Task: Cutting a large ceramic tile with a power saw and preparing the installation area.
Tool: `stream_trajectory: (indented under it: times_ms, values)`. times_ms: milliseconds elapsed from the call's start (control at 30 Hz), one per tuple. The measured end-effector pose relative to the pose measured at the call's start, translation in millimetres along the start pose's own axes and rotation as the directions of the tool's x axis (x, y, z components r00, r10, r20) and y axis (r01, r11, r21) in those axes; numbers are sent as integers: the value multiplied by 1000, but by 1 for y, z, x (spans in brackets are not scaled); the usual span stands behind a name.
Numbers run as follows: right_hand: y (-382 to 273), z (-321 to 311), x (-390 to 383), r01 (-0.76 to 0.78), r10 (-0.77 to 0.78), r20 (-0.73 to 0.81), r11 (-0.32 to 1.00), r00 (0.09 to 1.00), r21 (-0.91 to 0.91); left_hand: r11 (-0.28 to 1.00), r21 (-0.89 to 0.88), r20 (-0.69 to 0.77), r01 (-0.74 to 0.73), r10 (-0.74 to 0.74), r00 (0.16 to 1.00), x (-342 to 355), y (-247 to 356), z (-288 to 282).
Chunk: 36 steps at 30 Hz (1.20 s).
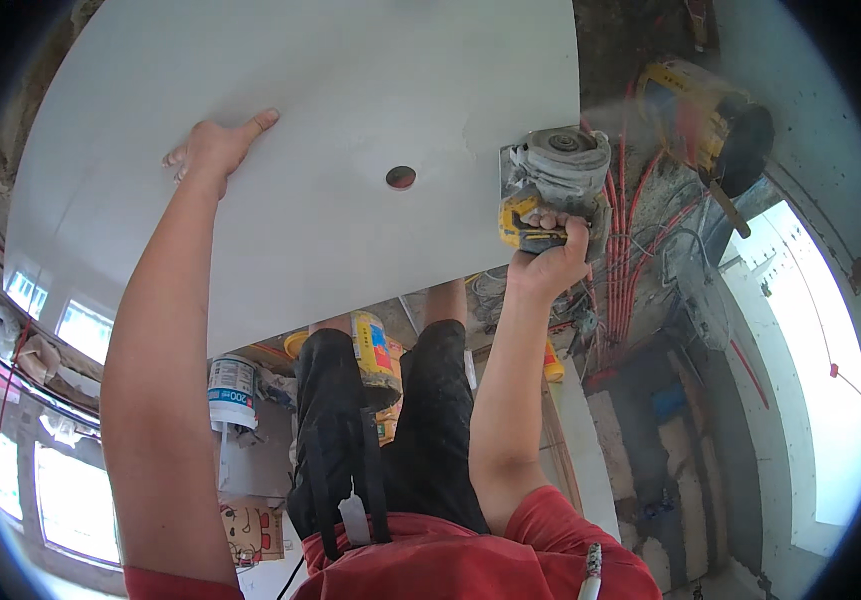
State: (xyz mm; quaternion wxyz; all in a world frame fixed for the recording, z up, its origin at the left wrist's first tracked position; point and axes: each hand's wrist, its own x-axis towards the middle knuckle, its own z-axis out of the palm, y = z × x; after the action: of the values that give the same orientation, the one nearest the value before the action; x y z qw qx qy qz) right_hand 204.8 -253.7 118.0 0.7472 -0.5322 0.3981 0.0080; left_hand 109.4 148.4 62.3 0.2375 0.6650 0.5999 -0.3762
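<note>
A large glossy light-grey slab (330,80), like a big tile, fills the upper part of the view. A round hole (401,178) goes through it right of its middle. My left hand (212,152) lies on the slab left of the hole, thumb stretched out and fingers apart. At the slab's right edge my right hand (553,258) is wrapped round the grip of a yellow-and-black handheld power cutter (562,160). Its round grey guard is coated with dust and sits at the edge. The blade is hidden from view. Pale dust hangs right of it.
A yellow bucket (690,115) and several red conduits (630,230) are right of the slab. Another yellow bucket (374,350) shows between my legs, with a white bucket (232,390) left of them. Loose grey cable lies under the edge. A lit-looking cigarette (591,575) shows at the bottom.
</note>
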Motion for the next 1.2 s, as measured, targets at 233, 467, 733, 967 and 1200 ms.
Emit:
stream_trajectory:
  times_ms: [233,467,733,967,1200]
  values:
    - [-1,-3,-1,-48,47,20,999,999,9,1000,8,-6,-5,5,1000,-2,4,0]
    - [-1,-5,1,-33,34,77,999,996,-14,999,39,-73,0,3,997,-20,16,-2]
    - [-3,6,-4,-75,75,29,997,997,-22,994,108,-33,13,-10,999,-22,30,-4]
    - [-3,2,1,-61,61,26,998,998,-18,991,132,-23,-19,22,999,-10,33,4]
    - [4,-3,2,-73,74,36,997,997,-34,991,129,-2,-35,35,999,-7,29,7]
